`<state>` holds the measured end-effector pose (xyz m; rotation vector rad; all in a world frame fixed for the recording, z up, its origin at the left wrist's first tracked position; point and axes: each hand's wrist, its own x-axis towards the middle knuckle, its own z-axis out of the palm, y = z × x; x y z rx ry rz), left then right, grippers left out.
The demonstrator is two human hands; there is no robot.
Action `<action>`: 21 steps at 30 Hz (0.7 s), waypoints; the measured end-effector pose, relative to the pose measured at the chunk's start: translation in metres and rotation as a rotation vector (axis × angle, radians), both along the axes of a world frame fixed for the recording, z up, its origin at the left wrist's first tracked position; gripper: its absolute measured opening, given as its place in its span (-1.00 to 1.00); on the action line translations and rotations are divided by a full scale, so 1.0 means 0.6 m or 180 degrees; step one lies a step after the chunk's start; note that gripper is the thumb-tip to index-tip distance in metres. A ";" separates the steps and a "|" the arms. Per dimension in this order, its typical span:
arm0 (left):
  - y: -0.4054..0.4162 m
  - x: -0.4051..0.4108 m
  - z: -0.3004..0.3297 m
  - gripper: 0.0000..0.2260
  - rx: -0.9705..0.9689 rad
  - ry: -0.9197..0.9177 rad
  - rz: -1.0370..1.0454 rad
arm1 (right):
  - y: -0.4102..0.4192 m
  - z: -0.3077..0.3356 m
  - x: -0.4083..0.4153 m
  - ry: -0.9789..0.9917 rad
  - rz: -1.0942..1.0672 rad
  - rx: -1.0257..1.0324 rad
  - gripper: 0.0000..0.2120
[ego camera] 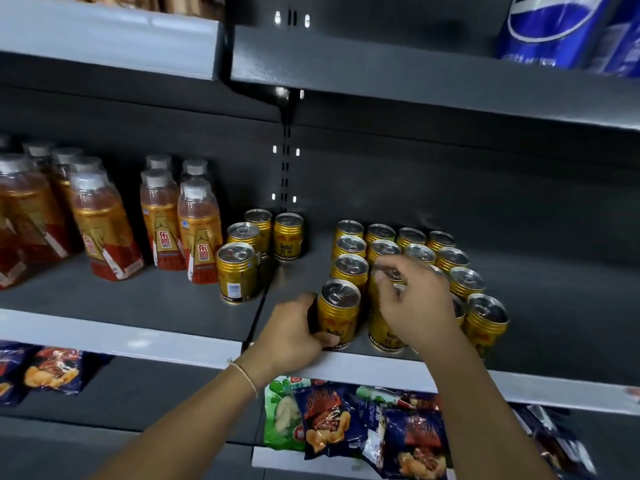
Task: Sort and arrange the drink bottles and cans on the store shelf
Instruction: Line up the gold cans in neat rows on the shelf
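Observation:
Several gold drink cans stand in rows on the grey shelf (554,323) at the right. My left hand (294,334) grips the front-left gold can (341,310) from its left side, thumb on its base. My right hand (415,306) holds the top rim of the neighbouring gold can (386,332), which rises above its neighbours, with curled fingers. A separate group of gold cans (239,271) stands left of the shelf joint. Orange drink bottles (199,230) with grey caps stand further left.
Blue cola bottles (554,26) sit on the shelf above at the right. Snack bags (374,431) lie on the lower shelf under my arms, more bags (52,370) at the left. Bare shelf lies right of the cans.

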<state>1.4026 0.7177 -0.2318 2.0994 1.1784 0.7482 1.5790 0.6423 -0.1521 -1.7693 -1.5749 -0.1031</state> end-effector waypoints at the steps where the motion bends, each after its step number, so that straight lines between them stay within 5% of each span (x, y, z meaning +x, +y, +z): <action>1: -0.003 0.005 -0.001 -0.50 -0.0018 -0.0030 0.0006 | 0.004 -0.001 0.009 -0.0019 -0.0005 -0.0040 -0.77; 21: -0.031 0.045 -0.006 -0.55 0.0054 -0.0024 0.0226 | 0.032 -0.046 0.050 -0.0333 0.0183 -0.0394 -0.69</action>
